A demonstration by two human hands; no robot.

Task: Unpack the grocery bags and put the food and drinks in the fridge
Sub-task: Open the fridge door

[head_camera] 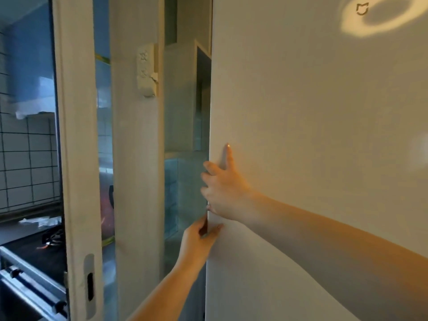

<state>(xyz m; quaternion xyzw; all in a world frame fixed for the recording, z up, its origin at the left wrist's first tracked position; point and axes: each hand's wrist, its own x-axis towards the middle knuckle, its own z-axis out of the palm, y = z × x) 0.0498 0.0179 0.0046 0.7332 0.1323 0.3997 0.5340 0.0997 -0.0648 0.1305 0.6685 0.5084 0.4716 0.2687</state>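
Both grips, left (200, 237) and right (223, 188), fill the narrow gap at the fridge door (312, 135) edge; the door frame post (136, 158) stands just leftward.

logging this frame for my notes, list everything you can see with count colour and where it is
fridge door: 1, white, fills the right
logo: 1, embossed, door's top right
sliding door frame: 1, white, left of centre
switch plate: 1, white, on the centre post
wall tiles: many, white, far left
oven: 1, dark, bottom left
left hand: 1, gripping door's edge, low
right hand: 1, on door's edge, above the left
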